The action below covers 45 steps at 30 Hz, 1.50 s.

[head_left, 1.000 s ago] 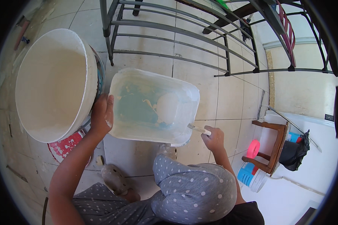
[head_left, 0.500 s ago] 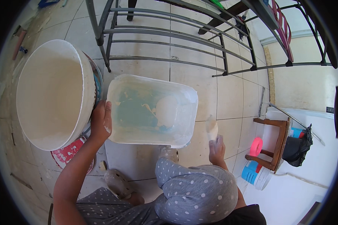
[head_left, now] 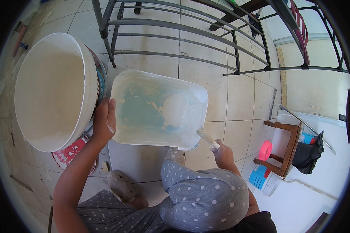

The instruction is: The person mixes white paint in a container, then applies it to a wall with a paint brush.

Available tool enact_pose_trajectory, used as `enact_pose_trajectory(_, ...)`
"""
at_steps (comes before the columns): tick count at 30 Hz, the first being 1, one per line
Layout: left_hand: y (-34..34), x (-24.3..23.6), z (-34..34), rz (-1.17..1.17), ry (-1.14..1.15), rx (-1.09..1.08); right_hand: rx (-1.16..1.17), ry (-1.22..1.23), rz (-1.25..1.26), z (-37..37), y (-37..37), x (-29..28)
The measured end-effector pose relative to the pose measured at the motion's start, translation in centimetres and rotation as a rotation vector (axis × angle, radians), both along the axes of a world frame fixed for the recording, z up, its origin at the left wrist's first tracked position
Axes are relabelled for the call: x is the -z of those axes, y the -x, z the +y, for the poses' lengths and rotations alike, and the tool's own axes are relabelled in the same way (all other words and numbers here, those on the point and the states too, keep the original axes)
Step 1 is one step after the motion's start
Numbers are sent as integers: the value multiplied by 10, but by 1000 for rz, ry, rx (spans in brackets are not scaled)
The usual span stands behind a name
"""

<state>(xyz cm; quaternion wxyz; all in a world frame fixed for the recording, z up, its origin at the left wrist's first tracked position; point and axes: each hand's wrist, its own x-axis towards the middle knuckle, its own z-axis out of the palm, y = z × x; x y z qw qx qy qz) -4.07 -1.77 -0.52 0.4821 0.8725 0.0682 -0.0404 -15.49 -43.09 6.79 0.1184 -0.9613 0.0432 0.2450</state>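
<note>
Left hand (head_left: 104,120): clamped on tub's (head_left: 200,105) left edge, fingers partly hidden.
Right hand (head_left: 224,155): closed around whitish hand tool (head_left: 208,138), head at tub's near right corner; contact unclear.
Tub: in front of the knees, smeared inside.
Bucket (head_left: 52,93): big, white, crowds left hand.
Rack (head_left: 175,27): grey bars, blocks far side.
Wooden frame (head_left: 287,132): right, well apart, beside pink ring (head_left: 265,150).

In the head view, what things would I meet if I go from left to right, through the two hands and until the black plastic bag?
Big round white bucket → left hand → rectangular tub → pale hand tool → right hand → brown wooden stool → black plastic bag.
</note>
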Motion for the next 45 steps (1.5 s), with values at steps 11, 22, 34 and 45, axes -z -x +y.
enact_pose_trajectory(11, 1, 5, 3, -3, 41, -4, -100, 205, 0, -32, 43, 29)
enact_pose_trajectory(22, 0, 6, -1, -71, 69, 1, -30, -8, 71, 7, 3, -17)
enact_pose_trajectory(34, 1, 9, 0, -43, 104, 5, 43, 239, -87, -28, 24, 7)
enact_pose_trajectory(45, 2, 7, 0, -38, 108, -8, 148, -142, -408, -25, -79, -37)
